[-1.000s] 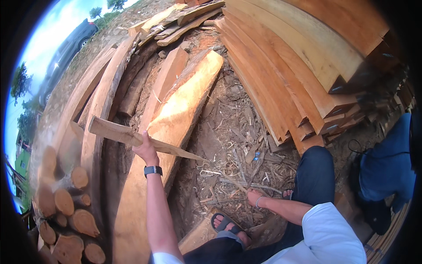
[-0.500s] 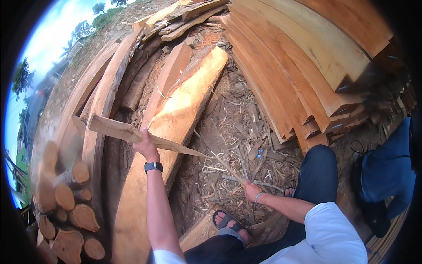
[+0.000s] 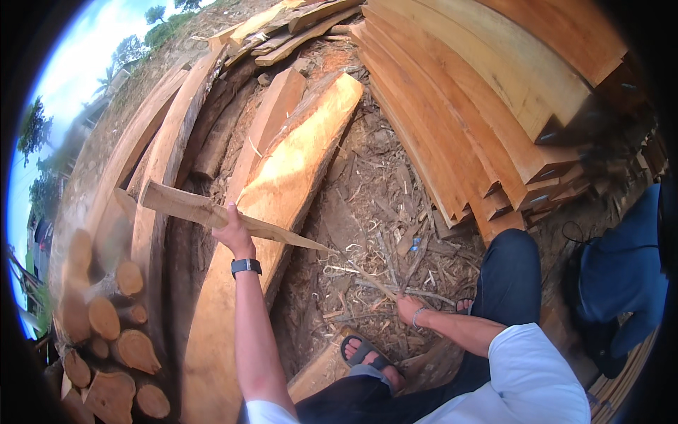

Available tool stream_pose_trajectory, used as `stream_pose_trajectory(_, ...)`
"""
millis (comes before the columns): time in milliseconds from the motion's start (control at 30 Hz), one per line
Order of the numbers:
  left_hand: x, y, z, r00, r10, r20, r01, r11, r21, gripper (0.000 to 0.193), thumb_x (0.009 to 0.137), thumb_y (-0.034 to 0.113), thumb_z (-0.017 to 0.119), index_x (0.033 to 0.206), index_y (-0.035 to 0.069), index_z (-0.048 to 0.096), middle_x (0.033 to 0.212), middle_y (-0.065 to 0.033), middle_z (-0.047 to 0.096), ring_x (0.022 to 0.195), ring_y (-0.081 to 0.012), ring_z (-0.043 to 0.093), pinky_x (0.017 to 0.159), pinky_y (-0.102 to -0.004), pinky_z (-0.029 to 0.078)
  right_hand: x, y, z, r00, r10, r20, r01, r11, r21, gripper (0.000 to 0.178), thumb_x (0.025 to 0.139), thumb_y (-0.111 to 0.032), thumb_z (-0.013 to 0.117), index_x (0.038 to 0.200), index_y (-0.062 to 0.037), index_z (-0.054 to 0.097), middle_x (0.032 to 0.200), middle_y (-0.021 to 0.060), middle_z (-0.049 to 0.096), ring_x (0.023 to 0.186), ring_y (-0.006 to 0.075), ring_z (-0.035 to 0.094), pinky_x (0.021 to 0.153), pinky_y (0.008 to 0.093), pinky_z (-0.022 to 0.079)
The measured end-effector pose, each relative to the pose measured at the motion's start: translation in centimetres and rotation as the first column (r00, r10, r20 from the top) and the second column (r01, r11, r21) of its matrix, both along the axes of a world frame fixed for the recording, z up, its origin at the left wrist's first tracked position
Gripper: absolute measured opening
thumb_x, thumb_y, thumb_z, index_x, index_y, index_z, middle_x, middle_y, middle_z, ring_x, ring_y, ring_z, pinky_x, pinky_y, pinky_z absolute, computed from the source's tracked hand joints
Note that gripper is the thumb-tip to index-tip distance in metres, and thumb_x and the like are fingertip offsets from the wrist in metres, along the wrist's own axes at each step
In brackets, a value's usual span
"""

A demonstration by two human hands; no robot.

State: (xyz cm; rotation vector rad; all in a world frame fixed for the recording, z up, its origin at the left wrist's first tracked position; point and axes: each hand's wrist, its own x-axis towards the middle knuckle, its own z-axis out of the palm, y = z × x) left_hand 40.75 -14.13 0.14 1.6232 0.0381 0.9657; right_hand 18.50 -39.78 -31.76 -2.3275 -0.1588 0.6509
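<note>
My left hand (image 3: pixel 232 230) grips a long, flat wooden offcut (image 3: pixel 185 205) that tapers to a thin point toward the right, and holds it up over a wide sawn slab (image 3: pixel 282 191). A dark watch sits on that wrist. Down by my knee, my right hand (image 3: pixel 409 308) is closed around a thin stick (image 3: pixel 373 281) among the bark scraps on the ground. My sandalled foot (image 3: pixel 367 357) rests just below it.
A tall stack of curved sawn planks (image 3: pixel 480 106) fills the upper right. Rough slabs and logs (image 3: pixel 169 148) lie on the left, with round log ends (image 3: pixel 116 332) at the lower left. A blue cloth bundle (image 3: pixel 621 268) sits at the right. Bark litter covers the ground.
My right hand has dropped and shifted left, from near the foot at the right to the stick in the litter. My left hand keeps the offcut raised, nearly still.
</note>
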Motion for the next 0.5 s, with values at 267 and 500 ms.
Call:
stream_pose_trajectory(267,0.5,-0.3,0.0,1.000,-0.017,0.011,0.017,1.000,0.000,0.019,0.082,0.019,0.070,0.079,0.004,0.059,0.073,-0.0006,0.058,0.065,-0.0106,0.055,0.062,-0.0280,0.045,-1.0,-0.9,-2.6,0.995,0.024,0.099,-0.022,1.000,-0.017,0.031,0.083,-0.007,0.047,0.106,0.0122,0.044,0.079,0.0329,0.061,0.078,0.0465,0.063,0.068,0.0518,0.050)
stream_pose_trajectory(500,-0.2,0.0,-0.3,0.999,0.041,-0.006,-0.041,0.999,0.034,0.019,0.082,0.018,0.071,0.080,0.004,0.058,0.073,0.0000,0.057,0.065,-0.0104,0.053,0.062,-0.0280,0.044,-0.4,0.0,-0.5,0.990,-0.017,0.138,0.019,1.000,-0.013,0.029,0.082,-0.005,0.047,0.104,0.0137,0.044,0.078,0.0327,0.062,0.077,0.0466,0.063,0.068,0.0520,0.050)
